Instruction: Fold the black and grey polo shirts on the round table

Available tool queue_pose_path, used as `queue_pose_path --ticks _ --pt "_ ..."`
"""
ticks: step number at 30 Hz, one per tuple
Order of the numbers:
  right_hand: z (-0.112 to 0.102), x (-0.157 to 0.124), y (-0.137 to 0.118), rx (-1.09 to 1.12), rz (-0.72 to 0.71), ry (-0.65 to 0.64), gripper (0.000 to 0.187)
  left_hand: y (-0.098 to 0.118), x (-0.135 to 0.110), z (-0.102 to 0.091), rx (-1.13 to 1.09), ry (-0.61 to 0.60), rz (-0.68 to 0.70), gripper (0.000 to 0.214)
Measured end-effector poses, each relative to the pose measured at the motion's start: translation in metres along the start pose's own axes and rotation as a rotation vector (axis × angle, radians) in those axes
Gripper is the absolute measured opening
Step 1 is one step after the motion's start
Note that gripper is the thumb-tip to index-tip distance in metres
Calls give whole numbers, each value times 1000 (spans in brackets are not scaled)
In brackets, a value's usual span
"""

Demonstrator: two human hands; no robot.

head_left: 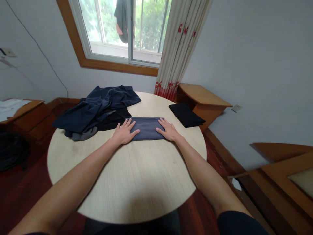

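Note:
A dark grey-blue garment (148, 128), folded into a flat rectangle, lies on the round pale wooden table (137, 176). My left hand (124, 132) rests flat on its left end, fingers spread. On the right end lies my right hand (168, 129), also flat with its fingers stretched out. Neither hand grips the cloth. Close by my left hand, a loose heap of dark clothes (97, 106) covers the table's back left, partly hanging over the edge. To the right of my right hand is a folded black garment (187, 115).
A wooden cabinet (202, 94) stands behind the table at the right, beside a floral curtain (181, 42). At the far left, a wooden nightstand (31, 119) bears white cloth. A black bag (12, 150) sits on the floor. Wooden furniture (281, 182) fills the lower right.

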State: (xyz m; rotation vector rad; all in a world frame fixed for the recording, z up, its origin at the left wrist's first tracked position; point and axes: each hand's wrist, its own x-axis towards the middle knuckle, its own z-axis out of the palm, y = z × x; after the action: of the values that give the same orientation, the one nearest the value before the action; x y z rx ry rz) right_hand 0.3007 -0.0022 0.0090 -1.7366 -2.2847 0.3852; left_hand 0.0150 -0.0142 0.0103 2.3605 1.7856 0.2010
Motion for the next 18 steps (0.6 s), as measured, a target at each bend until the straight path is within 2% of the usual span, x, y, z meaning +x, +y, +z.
queue_pose_path --ticks 3,6,9,12,14,18 --pt "1 0 12 36 42 23 70 -9 1 0 5 -2 -45 76" --pt "3 0 21 46 38 112 61 -7 -8 -1 37 78 -54 70" --pt "3 1 27 55 -39 289 52 2 -20 -3 53 127 74 73" --pt "3 1 28 72 -144 407 41 4 -27 -7 49 56 217 90" --pt "2 0 27 80 -184 397 33 -2 -26 -9 43 17 212 94" --pt "-8 -6 21 60 -219 348 29 -23 -18 -12 40 6 106 84"
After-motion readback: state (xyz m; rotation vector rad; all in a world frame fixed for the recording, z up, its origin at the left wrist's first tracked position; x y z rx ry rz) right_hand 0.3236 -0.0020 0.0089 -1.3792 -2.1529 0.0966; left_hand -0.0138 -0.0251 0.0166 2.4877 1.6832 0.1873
